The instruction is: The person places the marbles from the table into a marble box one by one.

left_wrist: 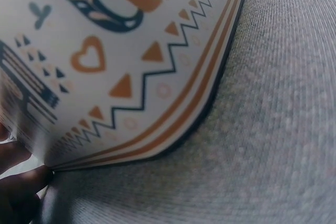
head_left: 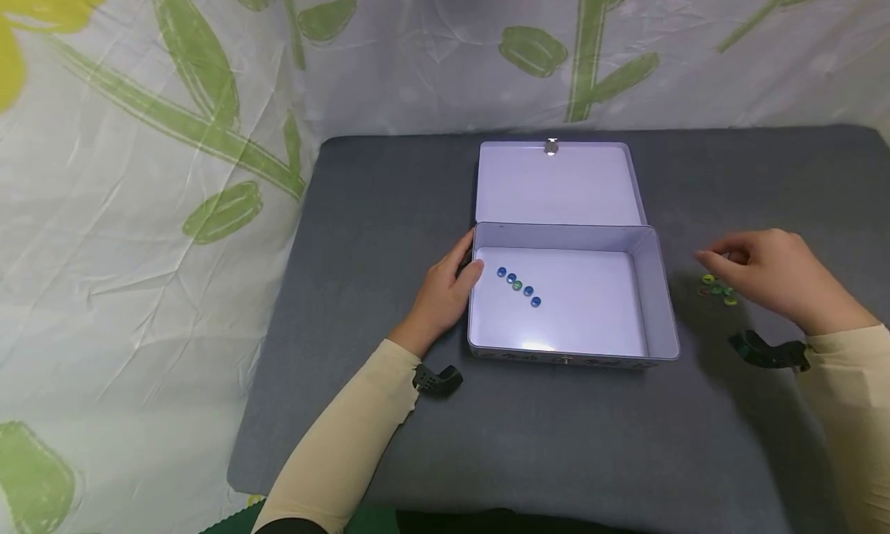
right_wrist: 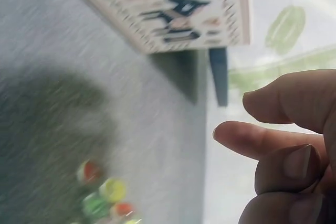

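Note:
A tin box (head_left: 570,302) stands on the table with its lid (head_left: 559,182) swung back; the inside is pale and the outside wears orange and dark blue patterns. My left hand (head_left: 443,290) holds its left wall, thumb at the rim and fingers along the outside. In the left wrist view, fingers (left_wrist: 23,182) touch the patterned box (left_wrist: 100,77). Several blue and green glass marbles (head_left: 528,290) lie in a slanted row inside. My right hand (head_left: 768,275) hovers over several loose marbles (head_left: 730,301) right of the box. In the right wrist view, thumb and index finger (right_wrist: 241,137) are apart, nothing between them.
A dark grey cloth (head_left: 361,287) covers the table. Behind and to the left hangs a pale sheet (head_left: 417,62) with green leaves. A metal clasp (head_left: 552,146) sits on the lid's far edge. Each wrist carries a black camera mount (head_left: 438,380).

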Available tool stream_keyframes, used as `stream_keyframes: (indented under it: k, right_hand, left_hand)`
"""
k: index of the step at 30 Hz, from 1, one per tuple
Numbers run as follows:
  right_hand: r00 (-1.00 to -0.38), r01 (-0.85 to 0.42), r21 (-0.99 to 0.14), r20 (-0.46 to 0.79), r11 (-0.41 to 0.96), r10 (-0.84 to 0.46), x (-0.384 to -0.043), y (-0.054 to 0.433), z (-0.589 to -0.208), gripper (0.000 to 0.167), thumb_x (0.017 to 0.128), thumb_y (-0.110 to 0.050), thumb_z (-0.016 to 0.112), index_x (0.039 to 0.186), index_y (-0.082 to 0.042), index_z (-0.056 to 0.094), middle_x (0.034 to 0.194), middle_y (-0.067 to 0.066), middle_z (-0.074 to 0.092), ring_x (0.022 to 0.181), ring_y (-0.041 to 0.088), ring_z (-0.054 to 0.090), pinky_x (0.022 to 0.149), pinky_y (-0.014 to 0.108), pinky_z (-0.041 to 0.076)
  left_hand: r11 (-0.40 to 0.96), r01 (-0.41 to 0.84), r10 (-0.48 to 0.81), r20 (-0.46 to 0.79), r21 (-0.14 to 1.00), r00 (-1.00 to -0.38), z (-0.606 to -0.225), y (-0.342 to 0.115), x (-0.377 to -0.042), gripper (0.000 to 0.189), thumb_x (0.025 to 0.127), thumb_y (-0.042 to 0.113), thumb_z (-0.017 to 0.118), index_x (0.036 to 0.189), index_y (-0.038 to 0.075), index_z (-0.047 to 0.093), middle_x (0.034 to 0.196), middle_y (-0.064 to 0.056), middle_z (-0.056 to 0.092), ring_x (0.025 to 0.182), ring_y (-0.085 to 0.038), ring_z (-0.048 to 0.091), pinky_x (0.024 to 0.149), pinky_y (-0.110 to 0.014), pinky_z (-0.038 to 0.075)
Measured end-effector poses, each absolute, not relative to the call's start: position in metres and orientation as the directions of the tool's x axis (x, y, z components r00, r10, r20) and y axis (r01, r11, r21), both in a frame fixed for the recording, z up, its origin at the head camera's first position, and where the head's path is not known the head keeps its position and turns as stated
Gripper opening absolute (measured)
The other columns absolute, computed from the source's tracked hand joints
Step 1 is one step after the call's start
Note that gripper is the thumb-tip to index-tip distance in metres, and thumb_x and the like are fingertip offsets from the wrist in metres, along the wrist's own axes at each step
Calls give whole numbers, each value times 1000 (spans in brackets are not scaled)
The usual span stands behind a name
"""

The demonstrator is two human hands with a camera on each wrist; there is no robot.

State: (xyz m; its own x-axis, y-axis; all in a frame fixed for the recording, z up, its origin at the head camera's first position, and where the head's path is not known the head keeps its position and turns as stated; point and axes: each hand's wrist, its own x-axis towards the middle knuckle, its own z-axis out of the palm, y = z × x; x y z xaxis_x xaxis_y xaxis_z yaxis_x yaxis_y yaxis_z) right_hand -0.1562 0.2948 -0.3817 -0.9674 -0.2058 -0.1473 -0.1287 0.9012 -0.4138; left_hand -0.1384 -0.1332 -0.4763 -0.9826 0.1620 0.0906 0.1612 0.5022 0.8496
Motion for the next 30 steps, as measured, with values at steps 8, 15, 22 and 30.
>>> stream_keyframes:
  k: [8, 15, 22, 30]
  right_hand:
    - [-971, -105, -402, -156, 909, -181, -151, 313, -398, 37, 103, -26, 66, 111, 9, 75, 90, 20, 76, 70, 22, 66, 59, 41, 52]
    - [-972, -104, -396, -155, 912, -178, -146, 324, -410, 26, 96, -18, 72, 106, 5, 77, 81, 8, 72, 69, 15, 57, 58, 32, 43]
    - [-967, -116, -385, -166, 915, -192, -145, 327, -420, 27, 93, -15, 75, 104, 9, 75, 80, 11, 66, 67, 20, 52, 56, 34, 41]
    - [-963, -105, -376, -192, 921, -188, -145, 330, -426, 28, 92, -12, 75, 106, 12, 73, 83, 18, 70, 71, 26, 60, 58, 37, 47]
  left_hand:
    - [497, 170, 175, 94, 851, -980, -476, -134, -137, 66, 106, 44, 41, 167, 18, 33, 167, -7, 40, 154, -21, 37, 125, -44, 32]
    - [496, 165, 172, 90, 852, -981, -476, -135, -137, 66, 106, 45, 41, 166, 19, 34, 167, -5, 40, 155, -20, 35, 126, -42, 31]
    - [501, 158, 171, 81, 851, -982, -477, -134, -137, 66, 106, 43, 42, 167, 19, 33, 168, -5, 38, 155, -19, 34, 126, -40, 30]
    - [500, 153, 168, 78, 852, -983, -473, -134, -136, 67, 106, 43, 42, 167, 17, 33, 168, -5, 38, 155, -19, 34, 126, -39, 29]
